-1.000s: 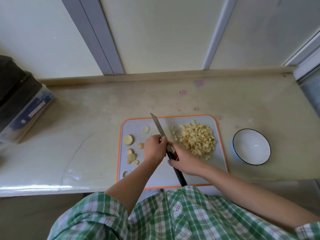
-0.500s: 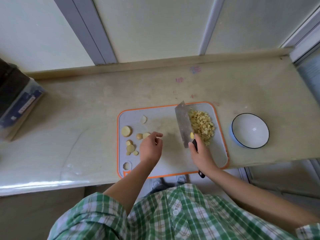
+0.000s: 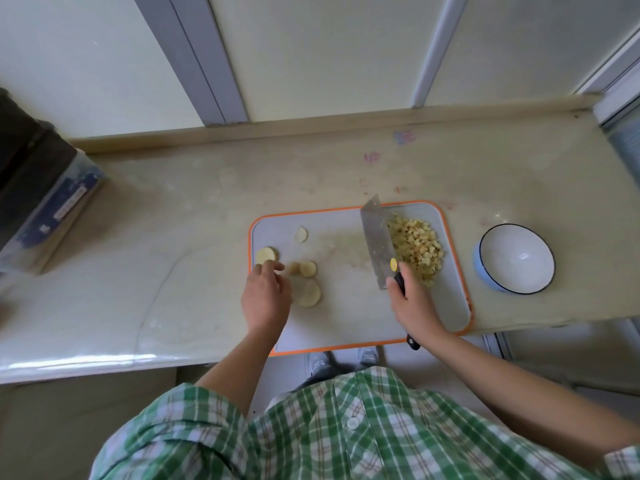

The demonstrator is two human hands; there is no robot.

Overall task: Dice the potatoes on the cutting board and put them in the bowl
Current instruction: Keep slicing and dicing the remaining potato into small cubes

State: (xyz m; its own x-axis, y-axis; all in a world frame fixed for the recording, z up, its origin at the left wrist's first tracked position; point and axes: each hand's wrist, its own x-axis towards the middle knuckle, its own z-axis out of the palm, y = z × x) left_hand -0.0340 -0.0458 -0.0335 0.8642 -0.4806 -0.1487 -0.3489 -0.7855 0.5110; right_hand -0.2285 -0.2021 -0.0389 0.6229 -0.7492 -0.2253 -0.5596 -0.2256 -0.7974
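Observation:
An orange-rimmed grey cutting board [image 3: 346, 323] lies at the counter's front edge. A heap of diced potato [image 3: 417, 247] sits at its right end. My right hand [image 3: 414, 303] grips the black handle of a cleaver [image 3: 377, 244], whose flat blade rests against the left side of the heap. Several round potato slices [image 3: 308, 268] lie at the board's left end. My left hand [image 3: 265, 297] is over them, fingertips touching a slice [image 3: 266, 254] near the left rim. An empty white bowl with a blue outside [image 3: 516, 258] stands right of the board.
A dark box on a clear plastic container [image 3: 45, 202] stands at the counter's left end. The pale counter [image 3: 173, 237] ends in a raised back ledge below wall panels. Its front edge runs just under the board, which overhangs slightly.
The cleaver went from cutting upright at the board's middle to lying flat against the diced heap, pushing it right. My left hand moved left from the knife to the potato slices.

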